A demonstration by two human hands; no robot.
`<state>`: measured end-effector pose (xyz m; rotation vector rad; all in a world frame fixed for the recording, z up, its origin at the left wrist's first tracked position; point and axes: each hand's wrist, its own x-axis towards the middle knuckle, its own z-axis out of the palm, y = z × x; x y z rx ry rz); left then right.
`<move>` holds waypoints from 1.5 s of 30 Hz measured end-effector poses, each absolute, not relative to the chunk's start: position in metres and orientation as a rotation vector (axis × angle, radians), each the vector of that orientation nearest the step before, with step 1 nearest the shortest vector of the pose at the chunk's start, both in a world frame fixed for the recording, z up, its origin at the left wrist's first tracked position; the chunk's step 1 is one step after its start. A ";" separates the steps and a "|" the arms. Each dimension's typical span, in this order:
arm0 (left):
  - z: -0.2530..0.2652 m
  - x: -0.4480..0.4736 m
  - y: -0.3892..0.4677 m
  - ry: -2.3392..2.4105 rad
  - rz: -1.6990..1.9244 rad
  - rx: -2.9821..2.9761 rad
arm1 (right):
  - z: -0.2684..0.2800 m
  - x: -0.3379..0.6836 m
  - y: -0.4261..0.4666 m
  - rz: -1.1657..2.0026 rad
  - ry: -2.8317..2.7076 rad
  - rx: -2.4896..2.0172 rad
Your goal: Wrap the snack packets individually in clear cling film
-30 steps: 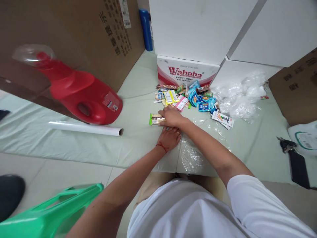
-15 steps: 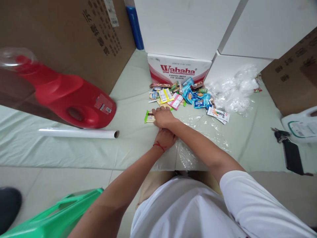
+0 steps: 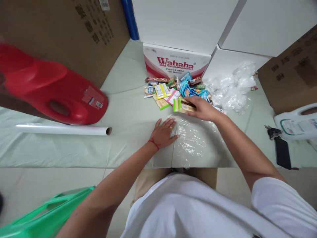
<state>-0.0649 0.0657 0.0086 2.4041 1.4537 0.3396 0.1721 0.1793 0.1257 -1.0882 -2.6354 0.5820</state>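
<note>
My right hand (image 3: 201, 108) is closed on a green-and-cream snack packet (image 3: 183, 105), held over the near side of the snack pile. My left hand (image 3: 163, 133) lies flat with its fingers spread, at the left edge of a sheet of clear plastic film (image 3: 195, 140) on the cloth. Behind the hands is a heap of small wrapped snacks: a yellow-and-white packet (image 3: 162, 91), a pink-and-white packet (image 3: 172, 96) and several blue packets (image 3: 186, 90). Another cream packet with a green end (image 3: 162, 105) lies at the heap's near left.
A Wahaha carton (image 3: 177, 61) stands behind the heap. Crumpled clear plastic (image 3: 231, 87) lies to its right. On the left are a red jug (image 3: 71, 96) and a white roll (image 3: 64, 129). A white jug (image 3: 297, 122) and a black case with keys (image 3: 282, 152) lie far right.
My right hand has moved right, carrying the green-and-cream packet off the cloth toward the pile. My hands have come apart, and the left now rests spread on the film's edge.
</note>
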 end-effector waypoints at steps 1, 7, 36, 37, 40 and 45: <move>0.008 -0.066 0.067 1.440 0.316 2.407 | 0.126 0.193 0.171 0.622 -2.668 -1.074; 0.012 -0.076 0.082 1.309 0.124 2.411 | 0.106 0.244 0.114 0.700 -2.842 -1.107; 0.036 -0.098 0.082 1.283 0.297 2.308 | 0.055 0.231 0.095 0.652 -2.773 -1.302; 0.041 -0.095 0.074 1.314 0.392 2.335 | 0.052 0.231 0.096 0.653 -2.770 -1.284; 0.055 -0.071 0.045 1.247 0.542 2.451 | 0.048 0.232 0.097 0.665 -2.764 -1.244; 0.050 -0.020 0.011 1.059 0.399 2.522 | 0.062 0.254 0.087 0.694 -2.608 -1.193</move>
